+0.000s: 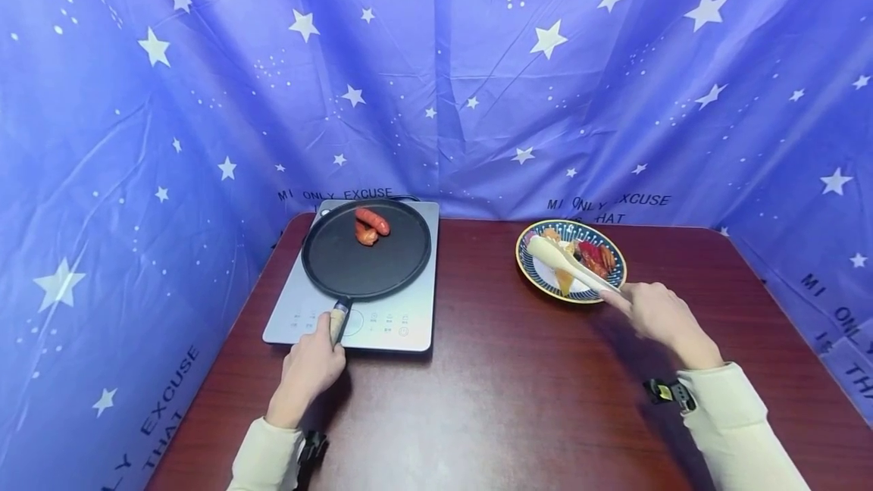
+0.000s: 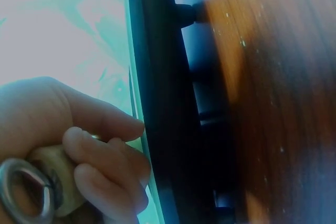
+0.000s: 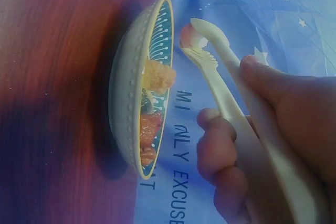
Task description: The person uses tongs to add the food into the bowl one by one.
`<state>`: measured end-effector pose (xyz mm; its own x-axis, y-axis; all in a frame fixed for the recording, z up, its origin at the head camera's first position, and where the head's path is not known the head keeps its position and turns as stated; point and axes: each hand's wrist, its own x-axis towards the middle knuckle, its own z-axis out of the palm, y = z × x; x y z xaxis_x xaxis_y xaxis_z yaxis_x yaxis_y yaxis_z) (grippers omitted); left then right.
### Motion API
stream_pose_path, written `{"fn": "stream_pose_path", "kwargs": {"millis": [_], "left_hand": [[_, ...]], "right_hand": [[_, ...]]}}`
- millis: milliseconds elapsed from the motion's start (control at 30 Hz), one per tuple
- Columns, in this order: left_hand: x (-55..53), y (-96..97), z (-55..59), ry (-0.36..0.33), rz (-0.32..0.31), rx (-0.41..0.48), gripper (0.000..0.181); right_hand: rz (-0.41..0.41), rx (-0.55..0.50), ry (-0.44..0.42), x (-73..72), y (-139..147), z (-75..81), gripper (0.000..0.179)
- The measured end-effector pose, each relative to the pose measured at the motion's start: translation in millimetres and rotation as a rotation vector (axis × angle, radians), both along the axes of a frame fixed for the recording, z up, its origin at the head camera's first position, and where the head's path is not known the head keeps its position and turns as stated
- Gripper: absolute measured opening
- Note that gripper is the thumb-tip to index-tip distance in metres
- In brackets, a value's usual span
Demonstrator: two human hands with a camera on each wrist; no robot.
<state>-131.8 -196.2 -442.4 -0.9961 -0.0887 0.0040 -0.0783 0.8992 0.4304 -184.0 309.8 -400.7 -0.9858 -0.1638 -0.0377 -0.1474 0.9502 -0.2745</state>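
My left hand [image 1: 314,361] grips the wooden handle [image 1: 337,320] of a round black frying pan [image 1: 361,267]. Two browned pieces of food, a scored sausage [image 1: 372,220] and a smaller chunk [image 1: 366,234], lie towards the pan's far side. In the left wrist view, curled fingers [image 2: 107,174] wrap the handle, which ends in a metal ring [image 2: 29,192]. My right hand [image 1: 664,320] holds cream-coloured tongs [image 1: 576,267] over a patterned plate [image 1: 521,273]. Between the tong tips, the right wrist view shows a pink-and-white food piece [image 3: 191,38], lifted off the plate's contents.
Under the pan is a white induction cooktop [image 1: 286,324] with touch controls along its front. Several food pieces [image 1: 595,258] sit in the plate. A dark red wooden table [image 1: 491,370] carries everything, with blue star-printed curtains [image 1: 436,82] around its back and sides.
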Motion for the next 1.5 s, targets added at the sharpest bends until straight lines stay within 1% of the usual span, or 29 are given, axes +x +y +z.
{"fn": "stream_pose_path", "kwargs": {"millis": [167,300,567,967,1200,1367,1500], "left_hand": [[0.8,-0.2,1.8,0.007,-0.002,-0.001,0.051],[1.6,0.1,1.6,-0.003,-0.001,-0.007,0.052],[1.8,0.4,1.4,-0.012,-0.004,-0.008,0.052],[-0.1,-2.3,3.6,-0.037,0.001,0.002,0.053],[1.4,-1.8,3.9,-0.044,0.009,0.001,0.054],[2.2,-0.5,3.1,-0.038,0.007,0.008,0.053],[2.0,0.3,2.6,-0.029,0.005,0.010,0.053]], "right_hand": [[-0.006,-0.019,0.039,-0.7,0,1.6,0.047],[0.006,-0.031,0.067,0.3,-2,3.7,0.045],[0.010,-0.031,0.078,1.1,-6,9.4,0.044],[0.032,-0.029,0.131,0.0,-14,18.4,0.044],[0.061,-0.010,0.206,-1.1,-28,24.5,0.043],[0.063,-0.029,0.196,-2.3,-44,30.3,0.044],[0.089,-0.044,0.192,-5.2,-57,31.7,0.045]]}}
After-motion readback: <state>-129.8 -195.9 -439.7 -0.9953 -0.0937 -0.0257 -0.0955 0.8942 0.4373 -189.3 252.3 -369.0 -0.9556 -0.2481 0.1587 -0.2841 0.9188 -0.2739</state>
